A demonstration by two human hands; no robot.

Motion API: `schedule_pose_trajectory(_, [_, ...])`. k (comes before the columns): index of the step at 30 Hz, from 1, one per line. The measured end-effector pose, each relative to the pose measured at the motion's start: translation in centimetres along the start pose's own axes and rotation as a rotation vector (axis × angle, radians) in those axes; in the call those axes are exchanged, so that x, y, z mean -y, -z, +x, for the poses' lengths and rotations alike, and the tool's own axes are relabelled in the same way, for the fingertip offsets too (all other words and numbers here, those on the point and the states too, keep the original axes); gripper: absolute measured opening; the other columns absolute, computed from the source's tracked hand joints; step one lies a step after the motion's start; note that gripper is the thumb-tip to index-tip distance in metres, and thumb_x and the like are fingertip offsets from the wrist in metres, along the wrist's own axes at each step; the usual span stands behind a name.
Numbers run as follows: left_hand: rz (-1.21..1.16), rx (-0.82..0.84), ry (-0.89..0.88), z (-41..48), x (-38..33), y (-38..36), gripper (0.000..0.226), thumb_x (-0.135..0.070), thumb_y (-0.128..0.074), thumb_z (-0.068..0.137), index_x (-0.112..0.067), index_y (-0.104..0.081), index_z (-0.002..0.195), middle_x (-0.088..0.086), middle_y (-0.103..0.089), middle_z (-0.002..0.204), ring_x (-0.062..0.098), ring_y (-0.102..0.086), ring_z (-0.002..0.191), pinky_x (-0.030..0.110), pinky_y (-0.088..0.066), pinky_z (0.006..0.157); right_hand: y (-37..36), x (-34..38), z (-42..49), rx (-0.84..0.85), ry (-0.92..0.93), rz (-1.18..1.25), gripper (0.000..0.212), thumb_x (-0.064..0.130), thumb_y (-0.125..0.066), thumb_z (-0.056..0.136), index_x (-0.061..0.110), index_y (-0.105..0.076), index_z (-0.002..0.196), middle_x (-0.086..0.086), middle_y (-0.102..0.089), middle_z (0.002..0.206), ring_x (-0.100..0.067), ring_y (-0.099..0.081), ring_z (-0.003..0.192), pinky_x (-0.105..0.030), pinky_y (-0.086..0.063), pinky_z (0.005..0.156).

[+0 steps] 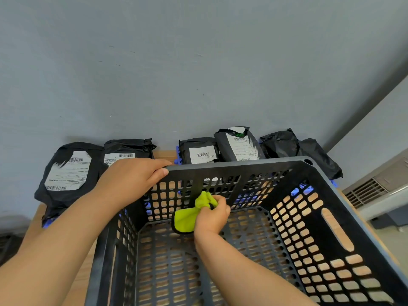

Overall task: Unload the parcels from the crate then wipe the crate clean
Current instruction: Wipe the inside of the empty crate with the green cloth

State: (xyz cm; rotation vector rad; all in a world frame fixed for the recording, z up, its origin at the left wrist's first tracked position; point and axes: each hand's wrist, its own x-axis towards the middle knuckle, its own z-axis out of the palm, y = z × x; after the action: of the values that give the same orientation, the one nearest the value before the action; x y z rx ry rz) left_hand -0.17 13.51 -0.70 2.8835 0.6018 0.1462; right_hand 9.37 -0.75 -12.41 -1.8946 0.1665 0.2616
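1. Starting furthest left, beyond the left hand [132, 175], black parcels [66, 173] with white labels stand in a row on the wooden counter [162, 154], against a grey wall. None shows inside the black slotted crate [242, 165], so the unloading looks finished.
2. The left hand grips the crate's far rim near its left corner, fingers over the top edge and thumb on the inner face. This hold should be kept firm, so the crate is less likely to slide while it is rubbed.
3. Just below and right of that hand, a yellow-green cloth [187, 219] is bunched against the inside of the far wall. Its loose end hangs toward the crate floor.
4. The right hand [213, 215], reaching inside the crate, holds the cloth in curled fingers. Spreading the cloth flatter would probably give wider contact. A sensible path runs along the far wall toward the right and then down to the base, pressing into the slots where dust would likely collect.
5. Right of the right hand, the crate's side wall with its long handle slot will likely need the same passes.
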Motion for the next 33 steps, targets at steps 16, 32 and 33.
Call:
schedule_pose_trajectory(16, [-0.019, 0.013, 0.001, 0.2, 0.4, -0.2, 0.040, -0.045, -0.029, 0.098, -0.043, -0.040, 0.137, -0.014, -0.061, 0.122, 0.010, -0.057, 0.107, 0.028, -0.045, 0.085, 7.2, 2.5, 8.1, -0.350, -0.001, 0.099, 0.024, -0.003, -0.051, 0.082, 0.016, -0.055, 0.095, -0.011, -0.058, 0.103, -0.028, -0.056, 0.085, -0.032, -0.044, 0.072])
schedule_pose_trajectory(32, [0.005, 0.028, 0.006, 0.2, 0.1, 0.1, 0.040, -0.045, -0.028, 0.098, -0.043, -0.039, 0.137, -0.013, -0.061, 0.123, 0.009, -0.057, 0.108, 0.028, -0.045, 0.084, 8.5, 5.9, 9.9, -0.477, -0.073, 0.433, 0.027, 0.014, -0.050, 0.088, -0.001, -0.054, 0.110, -0.008, -0.038, 0.125, -0.033, -0.057, 0.097, -0.043, -0.051, 0.086])
schedule_pose_trajectory(33, [0.005, 0.033, 0.008, 0.2, 0.1, 0.1, 0.040, -0.044, -0.028, 0.099, -0.043, -0.038, 0.137, -0.013, -0.060, 0.124, 0.009, -0.056, 0.109, 0.028, -0.045, 0.085, 8.6, 6.0, 10.0, -0.492, -0.100, 0.434, 0.026, 0.016, -0.049, 0.090, 0.001, -0.053, 0.110, -0.009, -0.038, 0.128, -0.033, -0.057, 0.098, -0.041, -0.050, 0.086])
